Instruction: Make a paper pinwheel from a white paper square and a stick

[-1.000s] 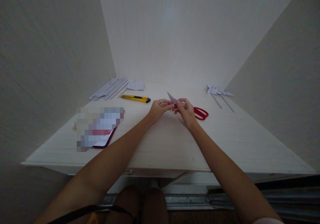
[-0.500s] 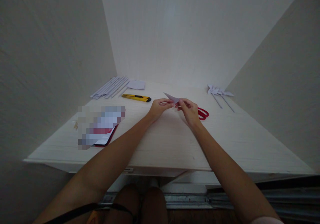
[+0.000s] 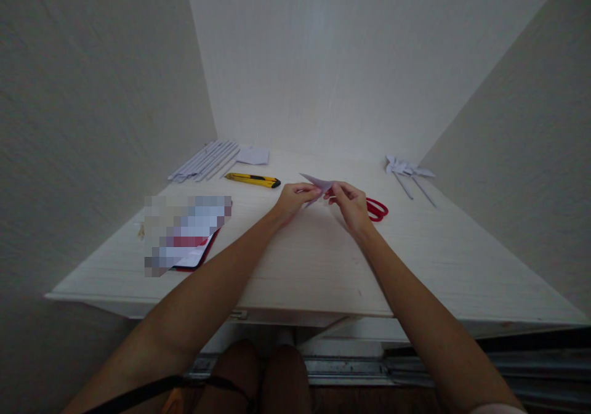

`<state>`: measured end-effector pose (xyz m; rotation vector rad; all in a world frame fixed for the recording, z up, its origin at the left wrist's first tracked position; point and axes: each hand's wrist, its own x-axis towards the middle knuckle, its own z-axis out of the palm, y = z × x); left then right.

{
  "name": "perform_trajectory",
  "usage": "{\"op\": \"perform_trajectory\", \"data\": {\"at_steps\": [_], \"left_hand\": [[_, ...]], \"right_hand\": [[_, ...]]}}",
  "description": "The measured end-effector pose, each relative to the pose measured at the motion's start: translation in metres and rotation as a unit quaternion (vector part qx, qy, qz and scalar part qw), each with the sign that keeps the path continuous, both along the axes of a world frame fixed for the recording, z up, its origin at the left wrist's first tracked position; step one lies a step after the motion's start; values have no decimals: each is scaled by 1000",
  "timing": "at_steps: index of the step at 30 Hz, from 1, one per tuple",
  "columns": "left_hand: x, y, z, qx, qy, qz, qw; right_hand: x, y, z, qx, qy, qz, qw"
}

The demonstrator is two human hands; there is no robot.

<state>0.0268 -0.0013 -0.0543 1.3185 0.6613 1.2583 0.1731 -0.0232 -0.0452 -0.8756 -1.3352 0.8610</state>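
A small piece of white paper (image 3: 317, 182) is held up between my two hands above the middle of the table. One pointed corner sticks out to the upper left, and another bit shows below my left fingers. My left hand (image 3: 294, 201) pinches its left side. At the right side, the thumb and fingers of my right hand (image 3: 349, 204) close on the same paper. Scissors with red handles (image 3: 378, 209) lie just right of my right hand, which hides the rest of them.
A yellow box cutter (image 3: 253, 180) lies left of my hands, behind a partly blurred phone (image 3: 198, 257). Rolled paper sticks (image 3: 205, 161) and folded paper (image 3: 253, 156) sit at the back left. Paper pinwheels on sticks (image 3: 402, 167) lie at the back right. Walls enclose the table (image 3: 305, 266).
The paper has turned slightly in my fingers, and a lower bit of it now shows beneath my left hand. Both hands keep their pinch in nearly the same place.
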Motion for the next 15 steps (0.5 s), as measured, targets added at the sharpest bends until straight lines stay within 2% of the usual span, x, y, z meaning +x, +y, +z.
{"op": "perform_trajectory", "data": {"at_steps": [8, 15], "left_hand": [[1, -5, 4, 36, 9, -4, 999], [1, -3, 1, 24, -4, -22, 999]], "right_hand": [[0, 0, -1, -3, -13, 4, 1000], [2, 1, -4, -22, -15, 17, 1000]]}}
